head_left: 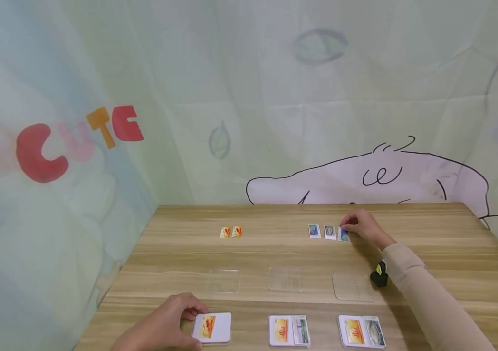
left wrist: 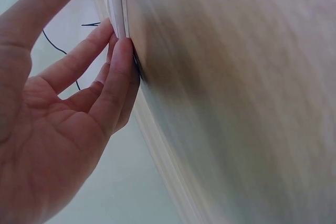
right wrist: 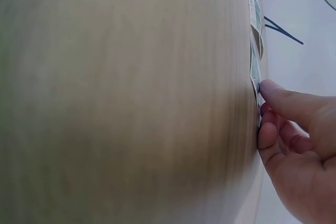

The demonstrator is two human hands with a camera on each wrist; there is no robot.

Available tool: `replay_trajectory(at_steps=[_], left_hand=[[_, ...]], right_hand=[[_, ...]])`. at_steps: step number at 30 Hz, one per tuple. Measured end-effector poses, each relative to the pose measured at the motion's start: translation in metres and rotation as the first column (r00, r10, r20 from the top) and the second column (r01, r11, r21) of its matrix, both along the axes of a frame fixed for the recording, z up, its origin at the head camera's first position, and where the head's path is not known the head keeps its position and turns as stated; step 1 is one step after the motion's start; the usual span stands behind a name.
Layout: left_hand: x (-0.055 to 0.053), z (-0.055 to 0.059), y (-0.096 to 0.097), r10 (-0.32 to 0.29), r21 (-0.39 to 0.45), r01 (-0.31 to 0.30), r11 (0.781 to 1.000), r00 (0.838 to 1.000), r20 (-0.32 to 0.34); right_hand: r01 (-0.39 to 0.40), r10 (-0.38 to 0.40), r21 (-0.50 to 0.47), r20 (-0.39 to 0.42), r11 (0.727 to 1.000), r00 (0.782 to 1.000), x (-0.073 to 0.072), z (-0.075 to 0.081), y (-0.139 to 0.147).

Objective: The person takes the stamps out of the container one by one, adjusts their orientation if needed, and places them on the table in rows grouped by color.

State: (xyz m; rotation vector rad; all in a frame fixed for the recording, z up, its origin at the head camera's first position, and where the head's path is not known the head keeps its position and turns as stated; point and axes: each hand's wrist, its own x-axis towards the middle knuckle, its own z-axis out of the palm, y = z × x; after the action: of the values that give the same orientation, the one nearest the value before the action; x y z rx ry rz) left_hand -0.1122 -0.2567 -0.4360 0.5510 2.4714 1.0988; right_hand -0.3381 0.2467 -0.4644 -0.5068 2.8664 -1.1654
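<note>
At the back right of the table, my right hand [head_left: 365, 228] pinches the edge of a small blue-green stamp [head_left: 343, 236] between thumb and fingers. In the right wrist view this stamp [right wrist: 254, 66] is slightly tilted at the tabletop. Beside it lie a grey stamp [head_left: 330, 232] and another blue-green stamp [head_left: 314, 231]. My left hand [head_left: 167, 319] holds a white card in a clear case [head_left: 220, 327] by its left side, with thumb and fingers at its edges. One orange stamp [head_left: 207, 326] lies on that card's left half.
Two more white cards, a middle one [head_left: 288, 342] and a right one [head_left: 345, 318], each bear two stamps. Behind the cards lie clear lids [head_left: 223, 282]. Two orange stamps [head_left: 225, 232] lie at the back left. A small black object [head_left: 379, 278] is by the right forearm.
</note>
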Motion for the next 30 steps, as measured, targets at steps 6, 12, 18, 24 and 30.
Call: replay_trajectory(at_steps=[6, 12, 18, 24, 30], left_hand=[[0.0004, 0.0004, -0.0007, -0.006, 0.006, 0.006, 1.0, 1.0, -0.002], [0.0008, 0.0002, -0.0009, -0.003, 0.011, 0.003, 1.0, 1.0, -0.002], [0.0011, 0.0001, -0.0006, 0.004, 0.002, -0.004, 1.0, 1.0, -0.001], [0.0016, -0.0001, -0.0007, 0.008, 0.008, -0.008, 1.0, 1.0, 0.0], [0.0021, -0.0008, -0.0018, -0.002, 0.025, 0.002, 1.0, 1.0, -0.008]], right_hand=[[0.0, 0.0, 0.0, 0.011, 1.0, 1.0, -0.0009, -0.0002, 0.001], [0.011, -0.01, -0.004, 0.037, 1.0, 0.999, -0.0003, 0.0012, 0.0022], [0.009, -0.008, -0.029, 0.05, 1.0, 0.999, 0.0018, 0.0021, 0.0046], [0.015, -0.013, -0.037, 0.043, 0.999, 0.999, 0.0035, 0.0029, 0.0078], [0.013, -0.009, -0.068, 0.056, 0.998, 0.998, 0.0047, 0.0044, 0.0102]])
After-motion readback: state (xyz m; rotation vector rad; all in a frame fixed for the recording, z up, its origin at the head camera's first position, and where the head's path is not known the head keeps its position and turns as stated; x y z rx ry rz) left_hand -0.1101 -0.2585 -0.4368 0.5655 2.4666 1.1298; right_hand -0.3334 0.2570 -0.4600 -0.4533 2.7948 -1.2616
